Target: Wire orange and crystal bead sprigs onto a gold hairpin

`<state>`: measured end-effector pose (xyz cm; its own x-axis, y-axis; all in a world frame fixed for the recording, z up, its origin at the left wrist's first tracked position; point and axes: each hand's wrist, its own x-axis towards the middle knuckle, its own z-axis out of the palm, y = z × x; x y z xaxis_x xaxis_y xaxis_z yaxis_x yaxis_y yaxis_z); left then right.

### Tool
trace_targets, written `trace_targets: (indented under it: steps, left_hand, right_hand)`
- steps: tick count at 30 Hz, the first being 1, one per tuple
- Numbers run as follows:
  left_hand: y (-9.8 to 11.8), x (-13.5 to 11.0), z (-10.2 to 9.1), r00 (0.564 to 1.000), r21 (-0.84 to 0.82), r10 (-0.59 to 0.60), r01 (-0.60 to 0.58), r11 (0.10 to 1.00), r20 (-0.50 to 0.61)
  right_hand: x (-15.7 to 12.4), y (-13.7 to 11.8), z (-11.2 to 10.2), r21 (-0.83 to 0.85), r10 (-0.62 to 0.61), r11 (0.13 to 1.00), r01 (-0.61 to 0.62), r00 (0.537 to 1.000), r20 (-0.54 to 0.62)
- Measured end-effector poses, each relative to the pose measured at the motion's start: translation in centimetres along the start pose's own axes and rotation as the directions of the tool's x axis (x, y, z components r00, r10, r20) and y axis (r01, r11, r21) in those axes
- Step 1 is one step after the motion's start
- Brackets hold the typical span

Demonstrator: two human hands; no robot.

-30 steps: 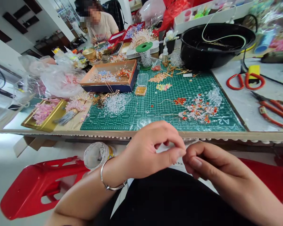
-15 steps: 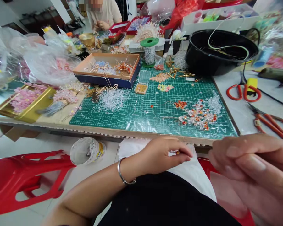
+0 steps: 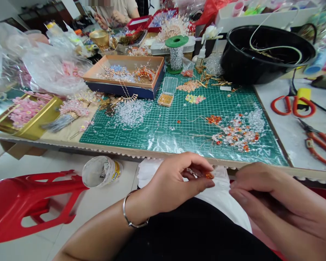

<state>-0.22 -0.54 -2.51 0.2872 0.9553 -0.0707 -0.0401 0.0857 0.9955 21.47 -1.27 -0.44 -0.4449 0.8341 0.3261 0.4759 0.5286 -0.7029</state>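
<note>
In the head view, the left hand [image 3: 174, 181] reaches in from the lower left and the right hand [image 3: 277, 195] from the right, just before the table edge [image 3: 309, 173]. A green cutting mat [image 3: 220, 101] bears beaded sprays [image 3: 236, 132]; a red stool [image 3: 16, 203] stands on the floor [image 3: 78, 224]. Left thumb and forefinger pinch an orange bead [image 3: 209, 175]; right fingertips meet, whether around anything I cannot tell.

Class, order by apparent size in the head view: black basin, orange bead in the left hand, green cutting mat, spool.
1. Green cutting mat
2. Black basin
3. Spool
4. Orange bead in the left hand
</note>
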Motion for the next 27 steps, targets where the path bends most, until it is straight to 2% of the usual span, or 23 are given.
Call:
trace_targets:
  steps: [5,9,13,27]
  left_hand:
    - [1.3,-0.6,0.1,0.998,-0.031,-0.045,0.046,0.998,0.044]
    - [1.6,-0.8,0.1,0.997,-0.018,-0.054,0.055,0.998,0.046]
    - [1.7,-0.8,0.1,0.998,0.011,-0.060,0.059,0.998,0.033]
    - [1.7,-0.6,-0.1,0.997,0.057,0.070,-0.072,0.996,0.043]
  right_hand:
    - [0.4,-0.3,1.2,-0.054,-0.025,0.998,0.024,0.999,-0.020]
    - [0.4,-0.5,1.4,-0.051,-0.072,0.996,0.070,0.997,-0.027]
    - [0.1,-0.6,1.2,-0.055,-0.063,0.997,0.062,0.998,-0.026]
    - [0.4,-0.3,1.1,-0.032,-0.083,0.996,0.083,0.996,-0.024]
